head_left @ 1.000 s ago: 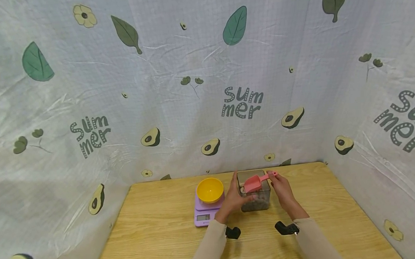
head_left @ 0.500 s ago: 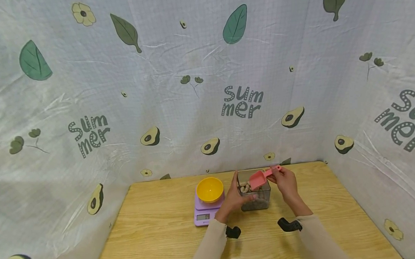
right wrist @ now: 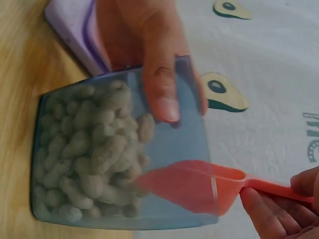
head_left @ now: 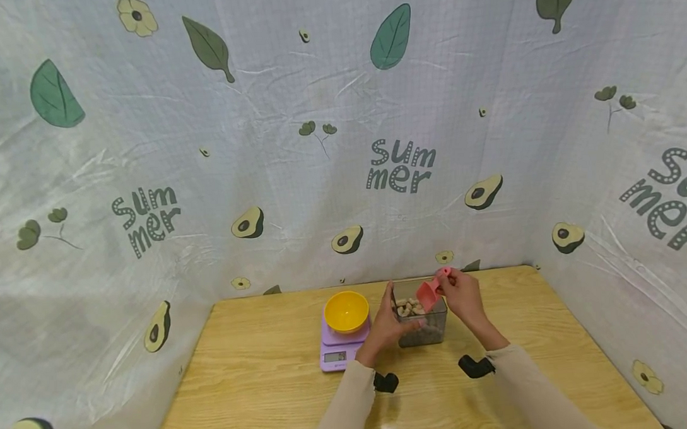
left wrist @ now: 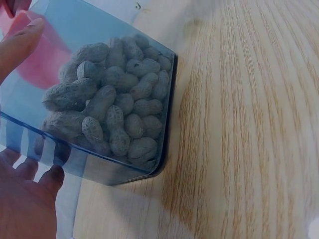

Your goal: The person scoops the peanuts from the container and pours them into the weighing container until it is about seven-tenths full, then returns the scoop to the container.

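A see-through grey box (head_left: 421,335) of peanuts (left wrist: 117,94) stands on the table. My left hand (head_left: 386,326) grips its left side, the thumb across the front wall and the fingers along the other side. My right hand (head_left: 462,295) pinches the handle of a pink scoop (head_left: 428,296) at the box's right rim. The scoop tilts steeply down inside the box, its tip against the peanuts (right wrist: 89,154) in the right wrist view.
Left of the box, a yellow bowl (head_left: 347,311) sits on a purple kitchen scale (head_left: 333,366). Behind the wooden table (head_left: 258,362) hangs a printed white sheet (head_left: 297,197), which also runs along both sides.
The scoop has tipped from nearly level to steep, its handle end raised, and more peanuts show beside it. My right hand has turned with it; my left hand has kept its grip.
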Tool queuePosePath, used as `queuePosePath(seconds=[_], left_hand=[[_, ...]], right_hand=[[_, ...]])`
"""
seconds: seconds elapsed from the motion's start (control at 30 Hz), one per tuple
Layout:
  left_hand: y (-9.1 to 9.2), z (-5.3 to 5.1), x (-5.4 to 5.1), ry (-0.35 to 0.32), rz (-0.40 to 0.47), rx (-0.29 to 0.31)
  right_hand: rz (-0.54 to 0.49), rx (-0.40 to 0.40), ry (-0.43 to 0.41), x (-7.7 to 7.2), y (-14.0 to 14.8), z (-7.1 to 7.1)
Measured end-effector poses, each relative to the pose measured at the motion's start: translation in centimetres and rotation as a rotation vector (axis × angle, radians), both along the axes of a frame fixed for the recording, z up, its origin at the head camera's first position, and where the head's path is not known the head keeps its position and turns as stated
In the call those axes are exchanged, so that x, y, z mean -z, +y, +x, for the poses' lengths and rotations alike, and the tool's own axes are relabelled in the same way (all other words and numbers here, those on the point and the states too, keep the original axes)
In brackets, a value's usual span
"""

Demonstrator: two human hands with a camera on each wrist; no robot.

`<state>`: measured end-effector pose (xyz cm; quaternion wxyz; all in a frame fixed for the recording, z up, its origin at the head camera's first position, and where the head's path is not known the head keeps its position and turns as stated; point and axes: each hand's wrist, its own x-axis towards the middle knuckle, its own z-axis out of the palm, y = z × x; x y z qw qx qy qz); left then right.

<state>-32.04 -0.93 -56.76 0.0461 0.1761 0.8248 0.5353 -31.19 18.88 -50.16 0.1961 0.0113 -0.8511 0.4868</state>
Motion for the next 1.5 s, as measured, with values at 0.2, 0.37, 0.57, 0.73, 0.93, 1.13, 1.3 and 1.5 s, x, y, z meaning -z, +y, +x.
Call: queuePosePath(seconds=[0.2, 0.37, 0.57, 0.73, 0.93, 1.13, 1.3, 1.5], left_hand=[[0.2, -0.1, 0.0, -0.009, 0.004, -0.007], [0.3, -0.2, 0.0, -0.009, -0.004, -0.021], [0.4, -0.3, 0.1, -0.004, -0.021, -0.031], [0.3, -0.1, 0.3, -0.021, -0.027, -0.026], [0.1, -0.4, 0.1, 0.010, -0.054, -0.011], [0.0, -0.8, 0.1, 0.032, -0.051, -0.008], [0.2, -0.6, 0.1, 0.018, -0.046, -0.009], [0.9, -0.2, 0.1, 0.023, -0.027, 0.008]], right_hand=[[0.146, -0.001, 0.129, 0.7, -0.4, -0.1], [0.294, 0.007, 0.256, 0.5, -1.0, 0.1], [0.340, 0.033, 0.246, 0.8, -1.6, 0.1], [0.310, 0.039, 0.175, 1.5, -1.7, 0.3], [0.178, 0.095, 0.063, 1.2, -1.7, -0.2], [0.118, 0.090, 0.004, 0.9, -1.7, -1.0], [0.100, 0.089, -0.005, 0.9, -1.1, -0.7], [0.146, 0.074, 0.031, 1.1, -1.0, -0.3]])
